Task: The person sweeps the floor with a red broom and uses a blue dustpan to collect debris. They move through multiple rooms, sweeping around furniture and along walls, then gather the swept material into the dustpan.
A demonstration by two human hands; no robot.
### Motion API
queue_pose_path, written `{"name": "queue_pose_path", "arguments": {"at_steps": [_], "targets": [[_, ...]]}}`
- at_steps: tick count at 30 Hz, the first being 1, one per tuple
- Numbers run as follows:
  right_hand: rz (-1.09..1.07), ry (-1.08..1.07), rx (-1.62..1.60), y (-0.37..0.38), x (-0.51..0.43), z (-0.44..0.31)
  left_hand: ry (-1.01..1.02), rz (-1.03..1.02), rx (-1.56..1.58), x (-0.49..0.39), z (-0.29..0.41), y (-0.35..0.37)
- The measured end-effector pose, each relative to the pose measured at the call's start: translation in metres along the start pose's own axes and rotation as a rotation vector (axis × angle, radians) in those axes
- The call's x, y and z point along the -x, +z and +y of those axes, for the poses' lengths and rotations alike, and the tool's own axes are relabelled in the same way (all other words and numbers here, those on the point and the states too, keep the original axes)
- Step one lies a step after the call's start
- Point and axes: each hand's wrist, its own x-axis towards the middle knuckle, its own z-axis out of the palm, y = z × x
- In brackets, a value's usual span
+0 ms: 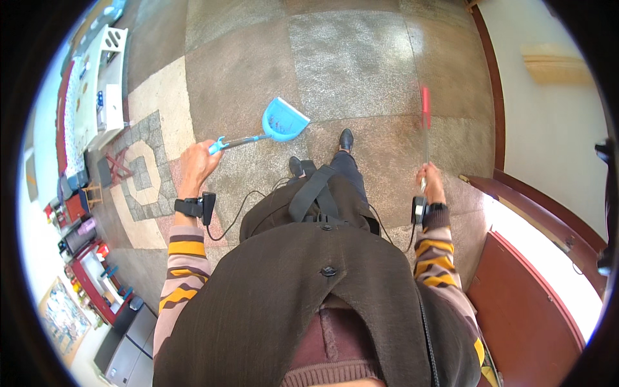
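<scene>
My left hand (199,162) grips the end of a long-handled blue dustpan (285,121), out to the left of my body. Some dark debris lies in the pan, and its pale lip faces up and to the right. On the other side, my right hand (430,181) is closed around the handle of a thin long-handled tool (425,109) with a narrow red end. That red end is blurred, so its exact kind cannot be told. The pan and the red end are well apart, with my shoes (346,139) below and between them.
The tiled floor (237,82) spreads ahead, with an inlaid pattern at left. A white table (113,72) and a folding stool (116,167) stand on the left. At right are a wall (532,126) with a dark red skirting and an open red door (522,295). Cables hang from my wrists.
</scene>
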Motion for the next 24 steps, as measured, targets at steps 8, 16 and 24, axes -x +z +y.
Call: {"name": "queue_pose_path", "arguments": {"at_steps": [8,16,24], "targets": [[-0.324,-0.147,0.003,0.018,-0.034,0.060,0.037,0.008,0.007,0.008,-0.012,0.009],[-0.334,0.099,0.566,0.123,0.084,0.151,0.075,0.030,-0.002,0.013,-0.032,0.016],[-0.392,0.288,0.442,0.142,0.152,0.168,0.093,0.014,-0.003,0.015,-0.040,0.020]]}}
